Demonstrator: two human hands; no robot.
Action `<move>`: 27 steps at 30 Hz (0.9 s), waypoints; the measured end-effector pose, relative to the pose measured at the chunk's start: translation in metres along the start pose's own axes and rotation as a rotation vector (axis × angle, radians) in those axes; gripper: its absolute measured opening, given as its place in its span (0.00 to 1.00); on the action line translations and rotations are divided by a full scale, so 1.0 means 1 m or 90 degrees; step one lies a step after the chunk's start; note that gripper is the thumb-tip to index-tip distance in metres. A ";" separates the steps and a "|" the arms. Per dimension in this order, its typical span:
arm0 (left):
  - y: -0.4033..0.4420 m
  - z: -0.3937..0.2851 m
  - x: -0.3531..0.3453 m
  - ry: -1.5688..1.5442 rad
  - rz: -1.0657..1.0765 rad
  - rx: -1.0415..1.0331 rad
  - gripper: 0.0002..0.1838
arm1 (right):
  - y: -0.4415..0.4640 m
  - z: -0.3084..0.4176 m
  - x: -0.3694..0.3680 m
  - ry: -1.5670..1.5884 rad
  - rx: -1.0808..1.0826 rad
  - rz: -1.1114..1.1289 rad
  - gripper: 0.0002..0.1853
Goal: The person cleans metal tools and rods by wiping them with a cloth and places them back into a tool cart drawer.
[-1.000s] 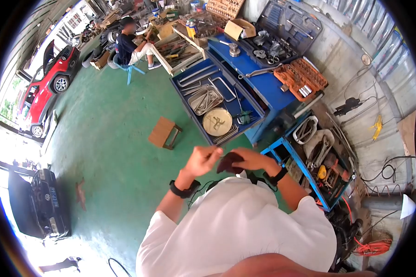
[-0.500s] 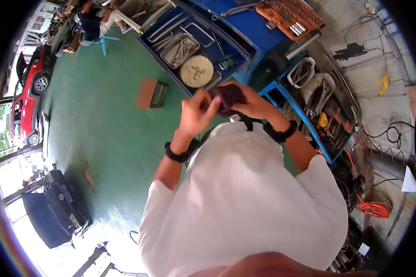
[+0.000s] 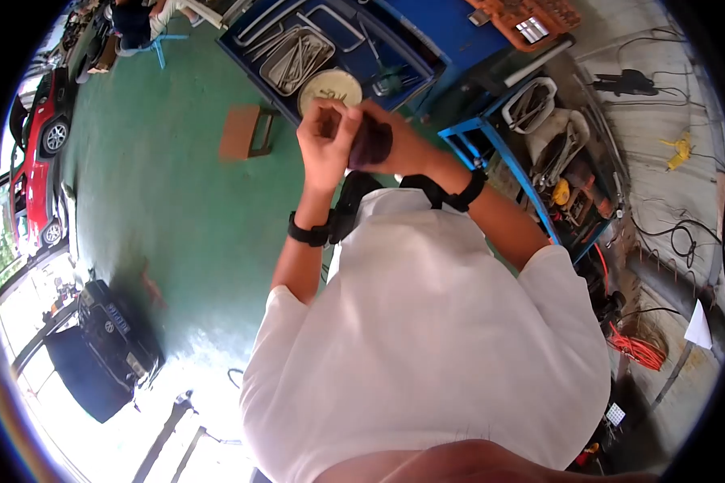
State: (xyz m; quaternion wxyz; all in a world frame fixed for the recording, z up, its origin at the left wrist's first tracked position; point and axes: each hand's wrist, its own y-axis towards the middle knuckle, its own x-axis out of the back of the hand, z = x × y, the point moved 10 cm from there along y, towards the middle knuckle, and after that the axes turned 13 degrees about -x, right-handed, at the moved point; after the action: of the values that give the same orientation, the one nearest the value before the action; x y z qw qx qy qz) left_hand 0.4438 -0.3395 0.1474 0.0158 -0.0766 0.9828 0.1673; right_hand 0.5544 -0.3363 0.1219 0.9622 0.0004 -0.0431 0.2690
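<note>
A dark maroon cloth [image 3: 370, 145] is bunched between my two hands in front of my waist. My right hand [image 3: 403, 149] is closed around it from the right. My left hand [image 3: 324, 145] pinches at the cloth's left side with thumb and fingers; anything smaller inside the folds is hidden. Just beyond my hands is the round pale dish [image 3: 308, 95] with small metal pieces, in the open blue drawer [image 3: 258, 87]. In that drawer a metal tray [image 3: 267, 72] holds several hex keys and rods.
An orange socket case [image 3: 511, 20] lies on the blue cabinet. Right of me stands a blue-framed cart [image 3: 507, 173] with tools and containers. A brown stool [image 3: 238, 133] stands on the green floor [image 3: 185, 201]. A person [image 3: 129, 22] sits far left, near a red car [image 3: 40, 153].
The view has shifted, and both hands with the cloth appear lower and further left. My left fingers have turned upward, still pinching at the cloth; my right hand stays around it.
</note>
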 end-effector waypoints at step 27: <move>0.087 -0.003 0.154 0.391 0.238 -0.139 0.07 | 0.098 0.015 -0.031 -0.512 0.165 -0.195 0.36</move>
State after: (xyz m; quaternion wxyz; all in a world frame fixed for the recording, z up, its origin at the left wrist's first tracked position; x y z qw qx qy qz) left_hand 0.2784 -0.2817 0.1696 -0.3186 0.0563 0.9151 0.2405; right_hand 0.4764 -0.2689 0.1325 0.8898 0.2319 -0.3789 0.1048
